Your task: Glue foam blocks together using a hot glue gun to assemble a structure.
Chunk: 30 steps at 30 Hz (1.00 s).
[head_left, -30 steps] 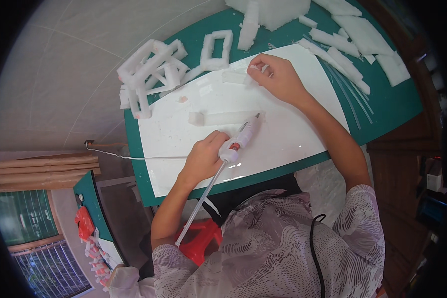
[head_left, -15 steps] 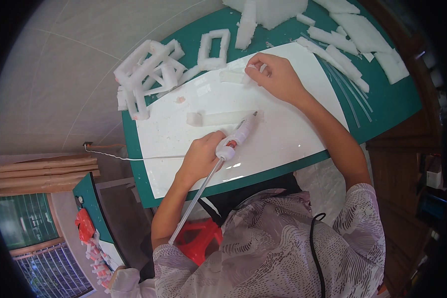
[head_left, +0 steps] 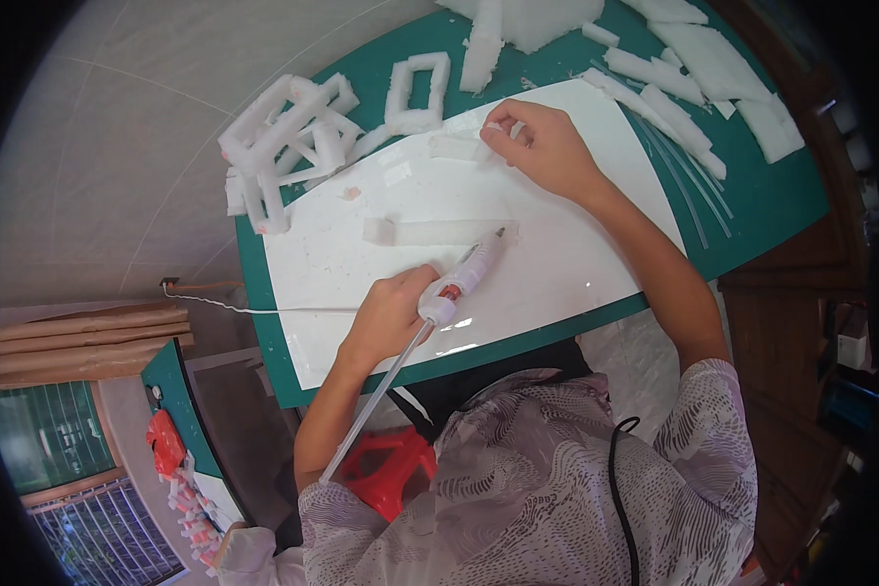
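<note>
Foam strip (head_left: 439, 231) lies just beyond glue gun (head_left: 469, 272) in left fingers (head_left: 415, 288).

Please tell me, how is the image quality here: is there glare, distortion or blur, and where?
Head view: strong fisheye bending, so the green mat edges curve and the corners go black. Small bright glare patches lie on the white sheet near the glue gun in the left hand. Light is soft and even; the right hand looks sharp, without motion blur.

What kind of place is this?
Probably a home craft or model-making corner: a green cutting mat under a white sheet, cut foam strips and frames, and a glue gun in the left hand.
</note>
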### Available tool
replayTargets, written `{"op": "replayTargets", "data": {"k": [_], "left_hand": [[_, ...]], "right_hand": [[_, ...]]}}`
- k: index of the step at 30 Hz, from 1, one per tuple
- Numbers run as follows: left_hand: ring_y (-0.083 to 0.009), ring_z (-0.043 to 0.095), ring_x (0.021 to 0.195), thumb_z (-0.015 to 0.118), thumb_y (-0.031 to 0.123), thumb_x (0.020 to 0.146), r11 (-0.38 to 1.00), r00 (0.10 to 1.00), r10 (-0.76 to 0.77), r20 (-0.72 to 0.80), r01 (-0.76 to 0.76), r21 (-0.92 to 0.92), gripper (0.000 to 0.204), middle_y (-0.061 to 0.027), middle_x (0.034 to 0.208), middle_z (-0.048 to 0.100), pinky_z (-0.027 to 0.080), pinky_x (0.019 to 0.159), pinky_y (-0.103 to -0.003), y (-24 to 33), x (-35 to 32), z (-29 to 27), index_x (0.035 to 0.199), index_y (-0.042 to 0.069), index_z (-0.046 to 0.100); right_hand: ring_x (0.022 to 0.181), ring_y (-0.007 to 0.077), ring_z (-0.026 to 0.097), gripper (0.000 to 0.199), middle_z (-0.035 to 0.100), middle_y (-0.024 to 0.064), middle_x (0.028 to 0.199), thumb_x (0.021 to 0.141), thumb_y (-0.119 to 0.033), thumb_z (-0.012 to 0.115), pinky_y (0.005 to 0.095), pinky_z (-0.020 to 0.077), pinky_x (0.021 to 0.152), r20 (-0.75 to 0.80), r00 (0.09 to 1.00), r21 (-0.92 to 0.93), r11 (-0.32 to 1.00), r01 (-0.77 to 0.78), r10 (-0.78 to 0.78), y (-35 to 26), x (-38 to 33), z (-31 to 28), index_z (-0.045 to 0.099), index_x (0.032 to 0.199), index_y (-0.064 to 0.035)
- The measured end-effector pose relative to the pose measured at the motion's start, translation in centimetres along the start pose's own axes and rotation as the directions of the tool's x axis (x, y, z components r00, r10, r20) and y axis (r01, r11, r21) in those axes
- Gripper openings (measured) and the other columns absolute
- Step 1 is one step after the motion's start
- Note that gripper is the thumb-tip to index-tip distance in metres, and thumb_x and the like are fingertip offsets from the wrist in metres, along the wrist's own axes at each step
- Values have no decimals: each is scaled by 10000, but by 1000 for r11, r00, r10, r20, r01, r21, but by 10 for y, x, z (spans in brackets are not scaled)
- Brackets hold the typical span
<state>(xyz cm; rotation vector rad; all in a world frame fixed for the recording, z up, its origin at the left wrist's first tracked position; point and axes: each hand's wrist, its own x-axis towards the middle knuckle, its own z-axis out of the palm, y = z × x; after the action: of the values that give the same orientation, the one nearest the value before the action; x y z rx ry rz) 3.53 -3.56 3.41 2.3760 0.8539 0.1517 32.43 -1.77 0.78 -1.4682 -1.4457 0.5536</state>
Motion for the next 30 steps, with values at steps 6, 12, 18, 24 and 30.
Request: {"op": "replayTargets", "data": {"k": [6, 12, 18, 24, 30], "left_hand": [[-426, 641, 784, 710, 173, 772, 1000, 999, 28, -37, -28, -8, 277, -205, 837, 648, 511, 674, -458, -2, -4, 3, 969, 13, 598], [-422, 642, 788, 715, 193, 789, 1000, 999, 27, -30, -27, -10, 284, -201, 839, 649, 512, 676, -453, -3, -6, 4, 970, 10, 597], [-458, 652, 815, 709, 63, 767, 1000, 1000, 4, -7, -5, -30, 264, -241, 877, 667, 530, 698, -439, -1, -9, 3, 1006, -1, 617], [-457, 650, 814, 704, 60, 770, 1000, 1000, 5, -2, -5, -30, 259, -235, 882, 665, 529, 695, -439, -1, -12, 4, 1004, -4, 615], [-454, 648, 818, 700, 60, 767, 1000, 1000, 23, -14, -23, -19, 258, -234, 881, 661, 527, 698, -443, -2, -12, 6, 999, -8, 611]], "right_hand": [[602, 102, 596, 247, 641, 50, 865, 915, -264, 673, 244, 442, 568, 31, 999, -50, 998, 30, -28, -1, -1, -1, 678, 995, -30], [699, 159, 707, 309, 658, 70, 910, 957, -324, 622, 264, 555, 588, 444, 877, 204, 933, -298, 183, -11, -3, -5, 653, 1045, -29], [739, 169, 706, 266, 626, 68, 980, 975, -285, 605, 256, 546, 582, 632, 755, 278, 859, -431, 175, -25, -6, -6, 616, 1072, -38], [808, 155, 720, 264, 639, 65, 1003, 991, -285, 585, 251, 463, 474, 683, 713, 167, 916, -365, 160, -22, -10, 5, 619, 1101, -48], [831, 141, 724, 257, 650, 41, 991, 989, -284, 583, 245, 398, 431, 680, 713, 137, 926, -351, 170, -24, -10, 5, 622, 1098, -54]]}}
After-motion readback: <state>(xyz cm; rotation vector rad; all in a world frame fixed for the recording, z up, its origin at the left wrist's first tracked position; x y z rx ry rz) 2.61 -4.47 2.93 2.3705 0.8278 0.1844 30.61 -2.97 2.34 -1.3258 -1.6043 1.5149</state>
